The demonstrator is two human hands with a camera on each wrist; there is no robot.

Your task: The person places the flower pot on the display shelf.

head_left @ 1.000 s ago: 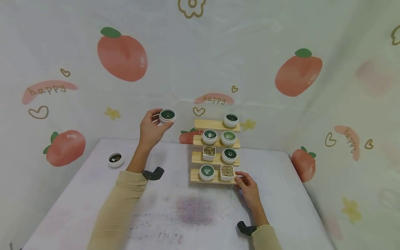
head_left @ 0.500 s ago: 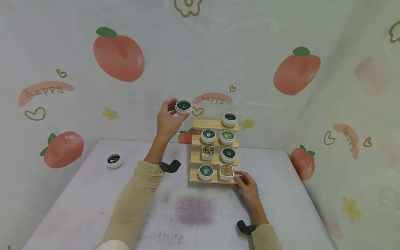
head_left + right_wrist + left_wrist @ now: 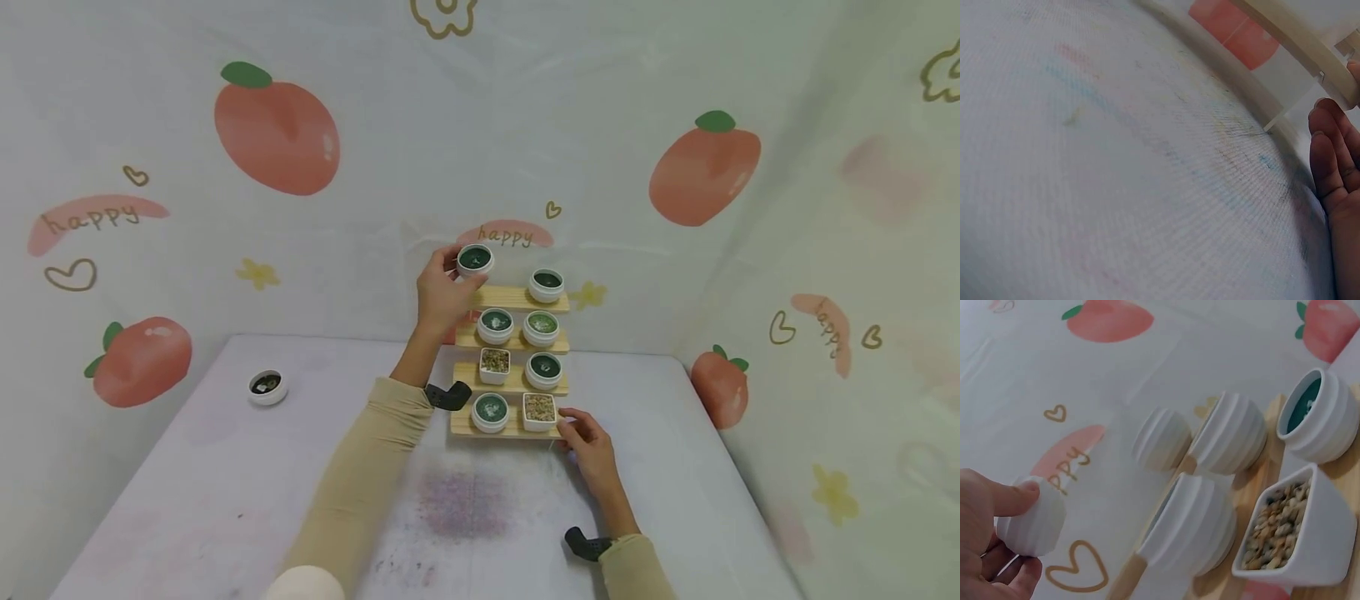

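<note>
My left hand (image 3: 442,296) holds a small round white ribbed pot (image 3: 476,261) with a dark green filling, pinched between thumb and fingers. It hovers just above the left part of the top board of a tiered wooden display stand (image 3: 508,297). In the left wrist view the thumb presses the side of that pot (image 3: 1038,522), whose filling is hidden. My right hand (image 3: 594,454) grips the right end of the stand's lowest board; in the right wrist view some fingers (image 3: 1329,153) hang below the board (image 3: 1300,37).
Round white pots with green fillings, such as one on the top board (image 3: 547,285), and square pots of small pebbles (image 3: 539,411) stand on the boards. Another round pot (image 3: 267,387) sits at the left of the table (image 3: 187,483). A printed curtain hangs behind.
My left hand has carried the white pot rightward, from left of the stand to over its top board. The right hand keeps its place at the lowest board's end.
</note>
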